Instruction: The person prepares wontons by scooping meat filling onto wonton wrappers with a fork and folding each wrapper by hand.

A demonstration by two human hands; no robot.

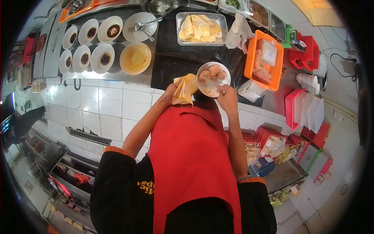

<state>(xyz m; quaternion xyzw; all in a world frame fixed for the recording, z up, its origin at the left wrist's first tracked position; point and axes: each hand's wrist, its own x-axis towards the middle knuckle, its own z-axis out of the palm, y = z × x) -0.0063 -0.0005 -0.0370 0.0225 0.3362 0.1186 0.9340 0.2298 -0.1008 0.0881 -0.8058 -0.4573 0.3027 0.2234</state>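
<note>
My left hand (pixel 171 92) is closed on a stack of thin yellow dough wrappers (pixel 185 90) at the counter's near edge. Just to their right is a white bowl (pixel 203 67) with pinkish minced filling (pixel 215 72) in it. My right hand (pixel 227 96) is closed at the bowl's lower right rim. A pale blurred shape lies in the bowl near these fingers, and what they grip cannot be made out. Further back, a clear tray (pixel 180 28) bears more yellow wrappers (pixel 199 29).
Several white bowls with dark sauce (pixel 105 58) stand at left, by a yellow-stained bowl (pixel 135 58) and a plate (pixel 134 21) with cutlery. At right are an orange basket (pixel 247 58) with packed food, a plastic bag (pixel 252 91) and red bins (pixel 294 105).
</note>
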